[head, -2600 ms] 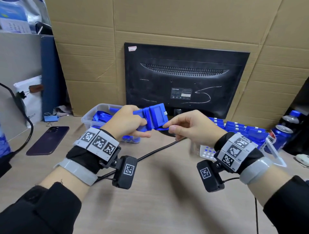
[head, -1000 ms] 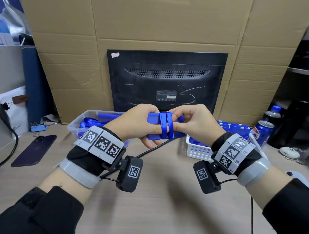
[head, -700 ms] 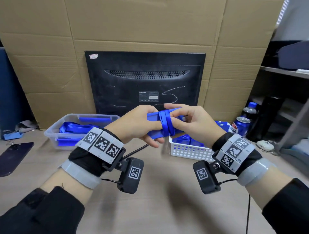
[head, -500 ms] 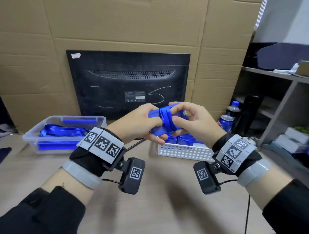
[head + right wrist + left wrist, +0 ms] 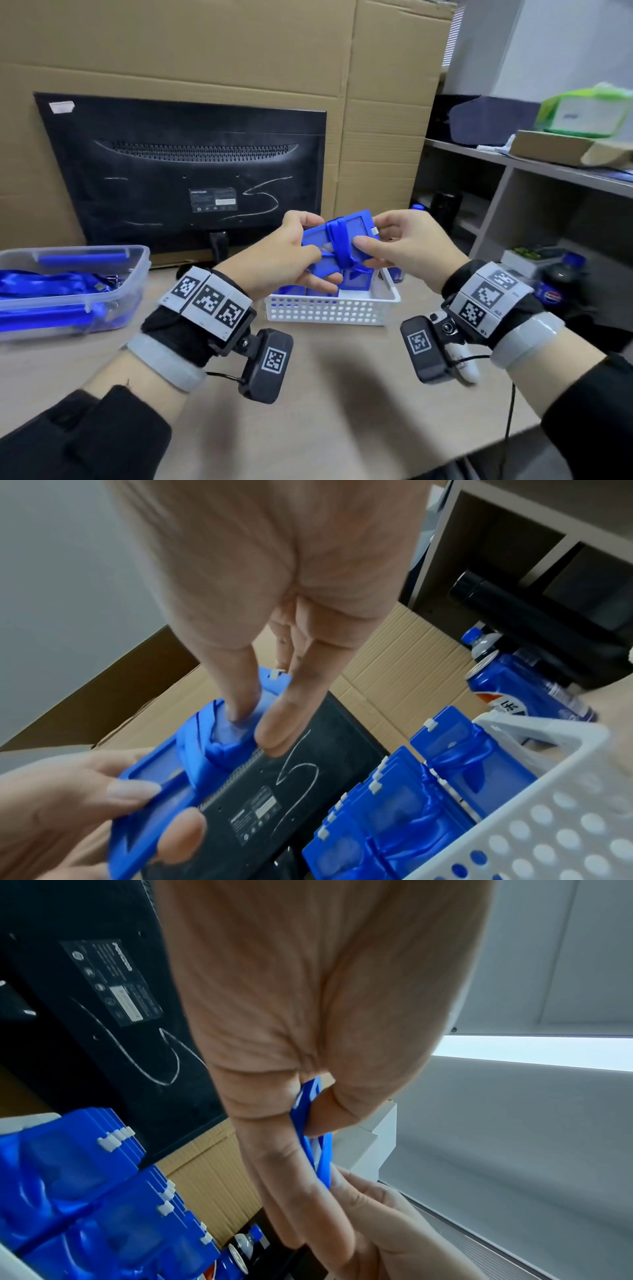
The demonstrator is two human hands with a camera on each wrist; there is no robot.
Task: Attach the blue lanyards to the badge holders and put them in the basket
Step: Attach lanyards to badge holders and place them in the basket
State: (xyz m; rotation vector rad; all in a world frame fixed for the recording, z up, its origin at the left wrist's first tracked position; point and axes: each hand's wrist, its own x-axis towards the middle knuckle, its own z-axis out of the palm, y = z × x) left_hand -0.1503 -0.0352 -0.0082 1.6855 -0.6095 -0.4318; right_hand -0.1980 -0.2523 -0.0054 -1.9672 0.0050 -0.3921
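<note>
Above basket (image 5: 329, 310), both hands gripping wrapped badge holder (image 5: 356, 229)

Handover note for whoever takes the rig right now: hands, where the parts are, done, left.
Left hand: grips one end of the blue badge holder, held above the white basket.
Right hand: pinches the other end, thumb on the blue lanyard wound round the holder's middle.
Basket: several wrapped holders already stand inside.
Clear bin on the left of the desk: loose lanyards remain in it.
Done: this lanyard is wrapped; whether it is clipped on cannot be seen.
Left: probably tuck in the loose end, drop this holder in the basket, then go on with the bin's lanyards.
</note>
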